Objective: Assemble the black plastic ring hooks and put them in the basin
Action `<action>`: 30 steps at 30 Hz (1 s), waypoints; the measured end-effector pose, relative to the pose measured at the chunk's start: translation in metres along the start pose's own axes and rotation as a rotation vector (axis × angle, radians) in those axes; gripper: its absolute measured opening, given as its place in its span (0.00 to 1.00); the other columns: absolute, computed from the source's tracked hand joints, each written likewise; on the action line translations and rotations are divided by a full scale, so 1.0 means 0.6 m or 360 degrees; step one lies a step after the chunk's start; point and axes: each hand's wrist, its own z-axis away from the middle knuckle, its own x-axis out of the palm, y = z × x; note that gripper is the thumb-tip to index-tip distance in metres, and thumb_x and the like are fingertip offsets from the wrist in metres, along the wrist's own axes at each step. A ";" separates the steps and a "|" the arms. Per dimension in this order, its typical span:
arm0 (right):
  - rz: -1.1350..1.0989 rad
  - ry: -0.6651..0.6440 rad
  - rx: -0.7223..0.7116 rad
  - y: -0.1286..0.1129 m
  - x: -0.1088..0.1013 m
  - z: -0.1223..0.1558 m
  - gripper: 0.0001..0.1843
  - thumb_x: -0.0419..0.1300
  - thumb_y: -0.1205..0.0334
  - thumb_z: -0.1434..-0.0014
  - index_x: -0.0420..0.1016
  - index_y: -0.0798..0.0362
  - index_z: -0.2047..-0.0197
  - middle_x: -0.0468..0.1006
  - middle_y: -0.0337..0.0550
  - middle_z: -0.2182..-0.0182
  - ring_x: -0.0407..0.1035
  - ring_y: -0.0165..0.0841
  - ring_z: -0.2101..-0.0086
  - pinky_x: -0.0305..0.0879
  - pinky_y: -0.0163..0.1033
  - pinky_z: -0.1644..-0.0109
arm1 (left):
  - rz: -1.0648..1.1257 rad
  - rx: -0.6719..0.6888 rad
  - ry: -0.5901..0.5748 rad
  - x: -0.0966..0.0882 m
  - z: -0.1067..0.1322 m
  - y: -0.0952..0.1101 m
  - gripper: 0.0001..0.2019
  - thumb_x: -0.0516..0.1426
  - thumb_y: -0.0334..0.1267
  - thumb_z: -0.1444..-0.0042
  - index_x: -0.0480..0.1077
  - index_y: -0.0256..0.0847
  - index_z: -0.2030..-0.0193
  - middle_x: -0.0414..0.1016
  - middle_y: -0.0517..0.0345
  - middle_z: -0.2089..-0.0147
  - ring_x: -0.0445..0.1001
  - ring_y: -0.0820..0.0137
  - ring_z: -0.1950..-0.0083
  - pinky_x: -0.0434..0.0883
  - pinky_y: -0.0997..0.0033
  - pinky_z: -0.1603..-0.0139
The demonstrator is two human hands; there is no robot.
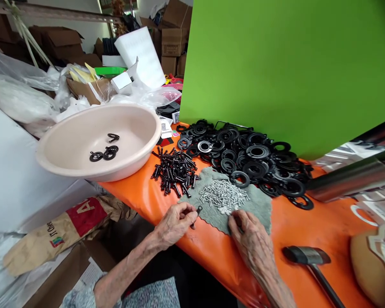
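Observation:
My left hand (179, 223) is closed in a pinch on a small black lever (199, 209) with a looped end, over the table's front edge. My right hand (252, 239) rests at the near side of a grey-green cloth (258, 203), fingers curled together; whatever is in them is hidden. Just beyond its fingertips lie small white pieces (225, 210), beside a heap of short silvery pins (223, 193) on the cloth. To the left of the cloth is a pile of black levers (176, 171), which look similar to the held one.
Behind the cloth, black rings (256, 152) are heaped against a green panel (285, 72). A beige basin (67, 119) at left holds several black ring pieces (109, 152). A mallet (308, 255) lies right on the orange table cover (327, 222), near a shiny metal tube (346, 175).

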 end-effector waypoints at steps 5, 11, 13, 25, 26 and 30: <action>-0.0164 0.0055 0.0085 -0.011 -0.016 0.002 0.12 0.48 0.52 0.42 0.67 0.48 0.67 0.72 0.43 0.73 0.69 0.38 0.71 0.63 0.42 0.68 | 0.0184 -0.0054 0.0034 0.007 0.018 0.009 0.11 0.61 0.44 0.48 0.68 0.38 0.66 0.68 0.61 0.71 0.69 0.73 0.70 0.66 0.69 0.63; -0.0435 0.0063 0.0183 -0.029 -0.044 0.018 0.14 0.51 0.49 0.44 0.70 0.48 0.68 0.75 0.42 0.74 0.71 0.34 0.74 0.68 0.39 0.69 | 0.0481 -0.0201 -0.0076 0.017 0.033 0.022 0.12 0.63 0.46 0.49 0.71 0.39 0.68 0.69 0.60 0.70 0.66 0.74 0.71 0.64 0.69 0.63; -0.0495 0.0050 0.0242 -0.034 -0.049 0.027 0.15 0.52 0.47 0.43 0.71 0.49 0.68 0.77 0.42 0.74 0.72 0.34 0.75 0.69 0.38 0.70 | 0.0670 -0.0317 -0.0152 0.020 0.035 0.022 0.19 0.66 0.51 0.54 0.72 0.35 0.68 0.70 0.59 0.70 0.66 0.76 0.72 0.62 0.71 0.65; -0.1326 -0.0068 0.0343 -0.111 -0.077 0.045 0.14 0.64 0.47 0.45 0.73 0.50 0.69 0.75 0.39 0.76 0.71 0.31 0.74 0.70 0.34 0.69 | 0.0985 -0.0495 -0.0351 0.033 0.039 0.015 0.22 0.70 0.49 0.57 0.77 0.29 0.67 0.69 0.59 0.73 0.66 0.79 0.74 0.58 0.77 0.69; -0.1327 -0.0046 0.0295 -0.115 -0.075 0.047 0.14 0.63 0.48 0.45 0.73 0.49 0.70 0.74 0.39 0.76 0.70 0.31 0.74 0.69 0.34 0.70 | 0.0969 -0.0492 -0.0361 0.034 0.039 0.015 0.22 0.69 0.50 0.57 0.77 0.29 0.67 0.69 0.59 0.74 0.66 0.80 0.75 0.58 0.76 0.69; -0.1464 -0.0194 0.0313 -0.121 -0.060 0.057 0.12 0.61 0.49 0.41 0.72 0.49 0.66 0.75 0.39 0.73 0.70 0.32 0.70 0.68 0.38 0.64 | 0.0905 -0.0465 -0.0383 0.036 0.040 0.015 0.22 0.69 0.51 0.56 0.74 0.30 0.70 0.68 0.60 0.74 0.64 0.80 0.76 0.55 0.75 0.70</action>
